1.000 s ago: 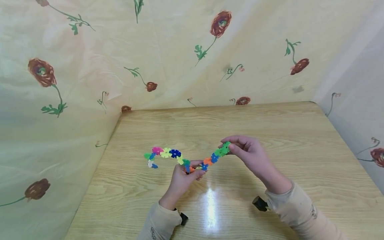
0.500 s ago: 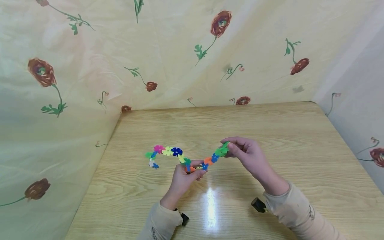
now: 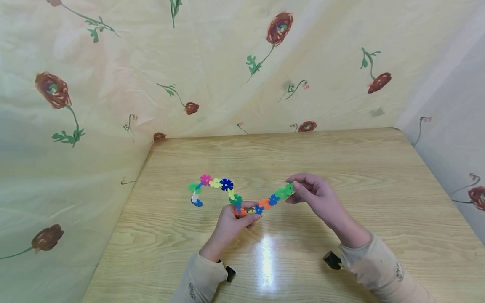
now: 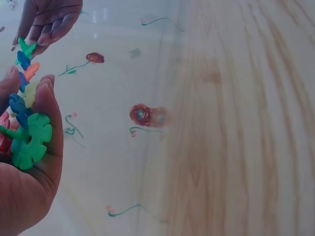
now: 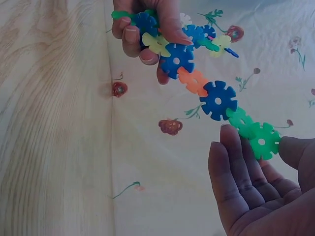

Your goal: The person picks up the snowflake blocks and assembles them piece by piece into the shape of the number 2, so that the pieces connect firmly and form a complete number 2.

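Note:
A chain of colourful flower-shaped plastic interlocking discs [image 3: 264, 203] hangs between both hands above the table. My left hand [image 3: 228, 225] grips it near the middle, thumb over an orange and a yellow disc. From there the chain's free part curves up and left through a dark blue disc [image 3: 226, 184] and a pink disc [image 3: 206, 180] to a blue disc at its hooked tip. My right hand [image 3: 320, 198] pinches the green end disc [image 5: 264, 141] between thumb and fingers. In the left wrist view a large green disc [image 4: 32, 141] lies against the left palm.
The wood-grain table [image 3: 182, 252] spreads beneath both hands. Flower-printed cloth [image 3: 227, 63] rises behind it and at both sides. Black wrist devices [image 3: 332, 260] stick out at both sleeves.
The free left part of the chain has swung up and to the right. My right hand has shifted slightly right with the green end, while the left hand stays nearly in place.

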`<state>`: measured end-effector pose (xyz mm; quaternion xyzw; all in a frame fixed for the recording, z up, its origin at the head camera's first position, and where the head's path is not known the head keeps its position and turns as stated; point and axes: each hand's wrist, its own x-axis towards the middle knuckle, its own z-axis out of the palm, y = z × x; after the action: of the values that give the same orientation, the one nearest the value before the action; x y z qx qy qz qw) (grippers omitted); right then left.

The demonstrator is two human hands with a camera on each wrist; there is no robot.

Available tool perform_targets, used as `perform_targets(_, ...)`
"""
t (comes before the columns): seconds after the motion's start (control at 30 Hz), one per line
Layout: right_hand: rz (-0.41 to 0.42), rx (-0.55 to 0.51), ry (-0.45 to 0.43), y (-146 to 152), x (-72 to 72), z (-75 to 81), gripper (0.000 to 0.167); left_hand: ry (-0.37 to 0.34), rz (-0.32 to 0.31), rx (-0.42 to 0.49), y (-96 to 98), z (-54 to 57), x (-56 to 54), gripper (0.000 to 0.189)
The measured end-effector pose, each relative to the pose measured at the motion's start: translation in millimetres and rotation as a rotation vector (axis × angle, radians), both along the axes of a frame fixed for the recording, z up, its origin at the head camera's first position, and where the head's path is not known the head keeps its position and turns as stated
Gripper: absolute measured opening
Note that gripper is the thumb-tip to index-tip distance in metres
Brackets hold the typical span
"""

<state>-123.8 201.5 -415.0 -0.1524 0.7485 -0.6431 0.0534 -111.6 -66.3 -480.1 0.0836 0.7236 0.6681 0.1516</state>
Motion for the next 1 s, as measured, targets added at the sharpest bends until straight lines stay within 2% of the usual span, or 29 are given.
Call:
perform_targets(0.17, -0.009, 0.041, -0.025, 5.6, 1.6, -4.7, 0.033, -0.027, -0.026, -0.010, -0.8, -2.7, -2.5, 0.035)
perform_targets(0.6, -0.008, 0.073, -0.087, 17.9, 5.5, -17.6, 0.035, -0.073, -0.100, -0.046, 1.3, -3.5, -11.4, 0.024)
perform_targets(1.0, -0.001, 0.144, -0.193, 30.4, 6.1, -38.6, 0.034, -0.113, -0.128, -0.155, 7.0, -9.0, -26.5, 0.023)
